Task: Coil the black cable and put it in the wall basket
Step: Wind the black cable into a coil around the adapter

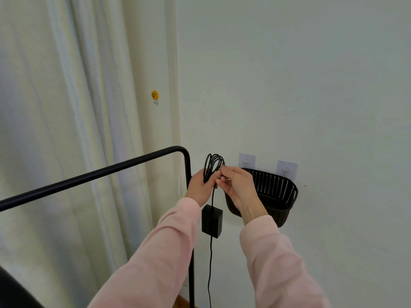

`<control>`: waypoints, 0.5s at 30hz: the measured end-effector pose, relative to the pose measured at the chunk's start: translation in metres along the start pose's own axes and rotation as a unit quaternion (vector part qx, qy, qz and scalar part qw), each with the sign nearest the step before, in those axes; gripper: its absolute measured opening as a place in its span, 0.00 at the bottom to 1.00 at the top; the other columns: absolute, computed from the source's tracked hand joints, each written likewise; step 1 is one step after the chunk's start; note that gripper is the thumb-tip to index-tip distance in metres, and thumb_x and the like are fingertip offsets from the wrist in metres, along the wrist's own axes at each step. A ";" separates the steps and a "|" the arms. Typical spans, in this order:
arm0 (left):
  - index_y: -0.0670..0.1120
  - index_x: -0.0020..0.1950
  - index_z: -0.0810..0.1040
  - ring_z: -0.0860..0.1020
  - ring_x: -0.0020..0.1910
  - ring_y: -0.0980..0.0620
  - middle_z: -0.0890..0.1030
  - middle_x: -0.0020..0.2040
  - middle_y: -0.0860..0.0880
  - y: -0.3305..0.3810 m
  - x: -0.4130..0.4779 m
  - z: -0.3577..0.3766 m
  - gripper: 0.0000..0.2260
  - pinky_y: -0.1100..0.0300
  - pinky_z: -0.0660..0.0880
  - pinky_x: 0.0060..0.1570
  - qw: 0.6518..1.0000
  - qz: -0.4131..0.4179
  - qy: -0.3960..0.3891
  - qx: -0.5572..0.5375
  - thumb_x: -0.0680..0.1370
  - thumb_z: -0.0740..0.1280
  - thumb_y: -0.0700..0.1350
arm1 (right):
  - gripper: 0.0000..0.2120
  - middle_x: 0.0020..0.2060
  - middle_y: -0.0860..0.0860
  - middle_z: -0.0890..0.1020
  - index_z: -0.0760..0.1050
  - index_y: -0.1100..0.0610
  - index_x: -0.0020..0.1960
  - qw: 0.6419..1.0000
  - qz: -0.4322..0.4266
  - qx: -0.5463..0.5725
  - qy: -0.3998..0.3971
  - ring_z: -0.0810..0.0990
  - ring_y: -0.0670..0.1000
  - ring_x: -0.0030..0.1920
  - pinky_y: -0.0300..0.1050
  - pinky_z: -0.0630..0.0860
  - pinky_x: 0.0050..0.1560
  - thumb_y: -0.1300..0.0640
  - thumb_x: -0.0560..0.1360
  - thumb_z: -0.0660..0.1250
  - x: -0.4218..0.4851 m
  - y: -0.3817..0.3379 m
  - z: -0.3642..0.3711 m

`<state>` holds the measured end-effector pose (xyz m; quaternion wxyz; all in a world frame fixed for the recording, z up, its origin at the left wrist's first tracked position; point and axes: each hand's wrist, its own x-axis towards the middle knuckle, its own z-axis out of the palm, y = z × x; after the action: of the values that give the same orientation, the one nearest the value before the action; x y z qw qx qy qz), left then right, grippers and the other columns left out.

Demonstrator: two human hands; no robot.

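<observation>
Above the left grip (200,186), loops of the thin black cable (214,163) stand up, their base clasped in its curled fingers. Just right of it, the right grip (239,187) pinches a strand. Below both grips dangles the cable's black rectangular power brick (212,221). Behind the right grip hangs the dark woven plastic wall basket (277,192).

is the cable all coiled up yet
Partly: the left hand holds several loops of black cable; its adapter block and the rest hang loose.

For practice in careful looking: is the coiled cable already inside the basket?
No, the left hand holds the cable coils outside the basket, with the adapter hanging below.
</observation>
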<state>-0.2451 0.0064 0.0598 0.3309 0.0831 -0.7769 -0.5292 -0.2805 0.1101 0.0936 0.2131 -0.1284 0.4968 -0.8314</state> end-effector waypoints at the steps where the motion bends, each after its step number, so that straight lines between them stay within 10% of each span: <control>1: 0.48 0.36 0.73 0.73 0.26 0.64 0.75 0.30 0.53 0.001 0.000 0.000 0.11 0.70 0.68 0.34 1.000 0.001 -0.002 0.000 0.78 0.62 0.48 | 0.06 0.29 0.53 0.76 0.76 0.64 0.40 1.000 0.000 -0.001 0.000 0.75 0.44 0.26 0.34 0.79 0.29 0.65 0.75 0.66 0.000 0.000 0.000; 15: 0.47 0.33 0.69 0.70 0.22 0.62 0.72 0.26 0.52 0.001 -0.001 0.000 0.14 0.69 0.67 0.31 1.000 -0.014 -0.019 0.007 0.78 0.61 0.50 | 0.05 0.30 0.53 0.78 0.77 0.62 0.40 1.000 0.003 -0.012 0.000 0.76 0.44 0.25 0.32 0.77 0.28 0.64 0.75 0.68 0.005 0.004 -0.004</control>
<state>-0.2444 0.0076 0.0605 0.3076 0.0864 -0.7857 -0.5297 -0.2858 0.1087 0.0885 0.2135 -0.1293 0.5075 -0.8247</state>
